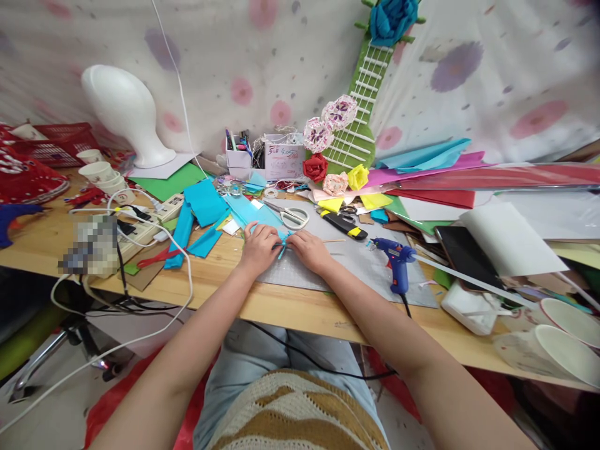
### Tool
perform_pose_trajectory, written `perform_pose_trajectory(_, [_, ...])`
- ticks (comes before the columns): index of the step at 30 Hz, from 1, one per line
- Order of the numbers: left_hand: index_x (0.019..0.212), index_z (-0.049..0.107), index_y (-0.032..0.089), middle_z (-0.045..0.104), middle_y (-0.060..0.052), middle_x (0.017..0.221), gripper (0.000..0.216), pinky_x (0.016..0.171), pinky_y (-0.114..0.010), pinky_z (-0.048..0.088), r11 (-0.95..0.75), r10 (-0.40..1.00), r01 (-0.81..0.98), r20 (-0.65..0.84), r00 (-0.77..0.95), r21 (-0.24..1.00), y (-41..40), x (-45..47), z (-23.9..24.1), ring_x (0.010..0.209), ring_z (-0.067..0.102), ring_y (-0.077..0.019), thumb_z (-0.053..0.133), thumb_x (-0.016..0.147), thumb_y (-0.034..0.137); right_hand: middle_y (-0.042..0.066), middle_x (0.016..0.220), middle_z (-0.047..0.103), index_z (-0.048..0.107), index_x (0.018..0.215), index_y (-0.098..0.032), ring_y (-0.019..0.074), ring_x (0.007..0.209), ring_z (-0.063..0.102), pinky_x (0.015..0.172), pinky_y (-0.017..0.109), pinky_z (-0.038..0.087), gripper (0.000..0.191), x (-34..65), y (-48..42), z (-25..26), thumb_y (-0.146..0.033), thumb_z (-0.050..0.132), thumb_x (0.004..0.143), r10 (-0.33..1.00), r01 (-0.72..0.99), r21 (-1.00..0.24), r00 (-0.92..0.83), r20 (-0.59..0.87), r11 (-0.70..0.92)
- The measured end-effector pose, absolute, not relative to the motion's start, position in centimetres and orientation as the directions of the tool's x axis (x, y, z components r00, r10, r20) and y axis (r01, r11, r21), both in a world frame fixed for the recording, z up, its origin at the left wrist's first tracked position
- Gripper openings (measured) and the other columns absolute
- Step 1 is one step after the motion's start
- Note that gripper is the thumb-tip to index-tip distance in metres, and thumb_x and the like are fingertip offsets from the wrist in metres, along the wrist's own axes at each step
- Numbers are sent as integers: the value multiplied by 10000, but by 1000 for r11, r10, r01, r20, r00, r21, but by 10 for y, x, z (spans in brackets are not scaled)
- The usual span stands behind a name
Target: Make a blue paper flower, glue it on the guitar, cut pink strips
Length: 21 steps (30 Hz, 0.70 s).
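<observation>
Both hands meet over the grey cutting mat (300, 275) near the table's front. A small piece of blue crepe paper (283, 240) is pinched between them, with a narrow strip hanging down. My left hand (259, 249) has its fingers closed on the left side of this piece. From the right, my right hand (309, 250) grips the same piece, thumb and fingertips together. Just behind the hands lie scissors (294, 217) with pale handles and a sheet of light blue crepe paper (248, 211). A thin wooden stick (334, 240) rests right of my right hand.
A blue glue gun (396, 259) and a black-and-yellow utility knife (344, 225) lie to the right. Paper cups (553, 350) stand at the right edge. Power strips (150, 225) with cables, blue paper pieces (205, 203) and a white foam head (126, 115) are left. A green flower-decorated guitar shape (363, 106) stands behind.
</observation>
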<state>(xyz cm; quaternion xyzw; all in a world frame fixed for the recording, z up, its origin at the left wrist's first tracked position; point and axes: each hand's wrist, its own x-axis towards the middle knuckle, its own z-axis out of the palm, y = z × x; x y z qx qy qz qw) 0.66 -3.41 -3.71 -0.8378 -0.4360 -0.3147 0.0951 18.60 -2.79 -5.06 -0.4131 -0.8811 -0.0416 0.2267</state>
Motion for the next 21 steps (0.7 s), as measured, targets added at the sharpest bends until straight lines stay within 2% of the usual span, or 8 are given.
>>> perform_pose_trajectory(4, [727,603,214,649,-8,902,51,989,-435,251,-596,655,798,626,424,84,-34,8,-38,923,545,-189,649,738,232,75,921,619,558,999,-160,185,885,538,740,267,398,142,184,-28,-51,-193,472,891,739,761,-151,-532,413,631])
perform_pose_trajectory(11, [719,596,220,646,-13,889,56,988,-446,251,-560,665,825,635,394,75,-30,3,-41,915,540,-195,640,754,227,71,883,634,574,922,-177,187,861,531,700,274,368,137,186,-30,-44,-199,440,903,763,805,-109,-499,411,584])
perform_pose_trajectory(21, [735,600,224,628,-10,880,82,983,-447,237,-470,710,873,644,286,131,-23,-14,-42,927,529,-205,676,724,251,65,902,633,578,892,-183,186,848,517,670,271,334,133,204,-39,-23,-199,447,880,809,840,-142,-437,394,523])
